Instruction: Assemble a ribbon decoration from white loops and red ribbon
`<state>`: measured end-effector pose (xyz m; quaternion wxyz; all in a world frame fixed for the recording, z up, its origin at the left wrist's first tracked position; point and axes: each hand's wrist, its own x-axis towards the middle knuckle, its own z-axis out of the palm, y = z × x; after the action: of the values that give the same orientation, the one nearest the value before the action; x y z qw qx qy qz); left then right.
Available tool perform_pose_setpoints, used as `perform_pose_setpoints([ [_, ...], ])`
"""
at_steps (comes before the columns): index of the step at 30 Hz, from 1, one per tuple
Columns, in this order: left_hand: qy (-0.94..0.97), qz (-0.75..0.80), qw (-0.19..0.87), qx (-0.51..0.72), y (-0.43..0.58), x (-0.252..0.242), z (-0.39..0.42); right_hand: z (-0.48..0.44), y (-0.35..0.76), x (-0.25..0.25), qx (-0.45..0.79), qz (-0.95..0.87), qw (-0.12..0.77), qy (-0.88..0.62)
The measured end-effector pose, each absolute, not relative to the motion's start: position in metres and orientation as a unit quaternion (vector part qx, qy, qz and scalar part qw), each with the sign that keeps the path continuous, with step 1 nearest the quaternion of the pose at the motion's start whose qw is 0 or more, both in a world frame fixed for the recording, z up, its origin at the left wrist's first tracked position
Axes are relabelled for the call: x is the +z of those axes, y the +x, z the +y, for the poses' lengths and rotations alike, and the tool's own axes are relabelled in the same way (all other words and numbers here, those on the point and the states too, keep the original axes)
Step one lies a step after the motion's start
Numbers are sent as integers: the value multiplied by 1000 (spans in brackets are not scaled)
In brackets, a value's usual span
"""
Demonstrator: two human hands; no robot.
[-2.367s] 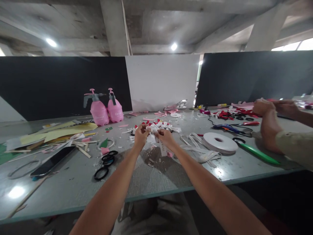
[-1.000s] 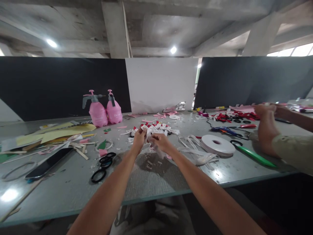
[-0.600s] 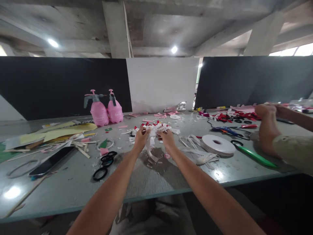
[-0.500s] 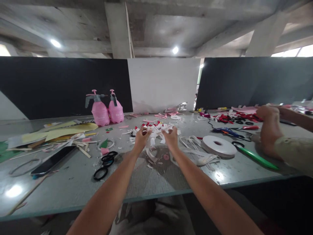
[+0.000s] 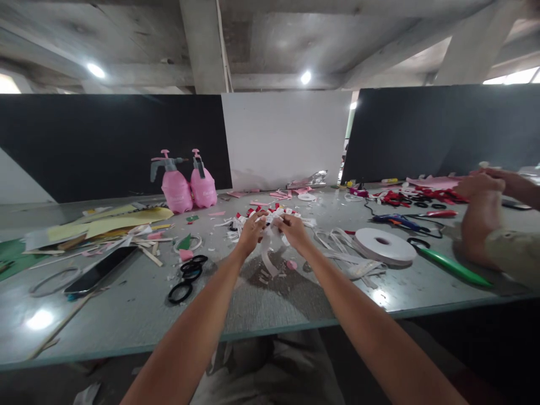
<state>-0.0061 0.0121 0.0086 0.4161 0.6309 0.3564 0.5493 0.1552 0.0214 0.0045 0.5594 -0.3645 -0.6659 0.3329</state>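
Left hand (image 5: pixel 252 232) and right hand (image 5: pixel 294 232) closing together above table (image 5: pixel 270 315), both pinching white ribbon strip (image 5: pixel 267 257), tail hanging down toward tabletop. Strip looking only part-shaped. Red-and-white ribbon pieces (image 5: pixel 274 215), seemingly finished, piling just behind. Ribbon roll (image 5: pixel 385 246) lying near on right, black scissors (image 5: pixel 188 274) on left. Co-worker's hands (image 5: pixel 481 188) working well apart; nothing blocking.

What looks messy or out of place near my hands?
Cut scraps litter the table below the left hand and right hand, which pinch a white ribbon strip with a dangling end. Beside the white roll, loose ribbon lies tangled.
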Motion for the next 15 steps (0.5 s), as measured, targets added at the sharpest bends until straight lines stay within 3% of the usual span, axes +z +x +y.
perform_pose_setpoints([
  [4, 611, 358, 401, 581, -9, 11, 11, 11, 153, 9, 375, -579, 608, -392],
  [9, 610, 370, 381, 588, -10, 10, 12, 1, 148, 10, 495, -545, 546, -399],
  [15, 603, 376, 362, 603, -7, 12, 17, 2, 147, 7, 482, -566, 536, -400],
])
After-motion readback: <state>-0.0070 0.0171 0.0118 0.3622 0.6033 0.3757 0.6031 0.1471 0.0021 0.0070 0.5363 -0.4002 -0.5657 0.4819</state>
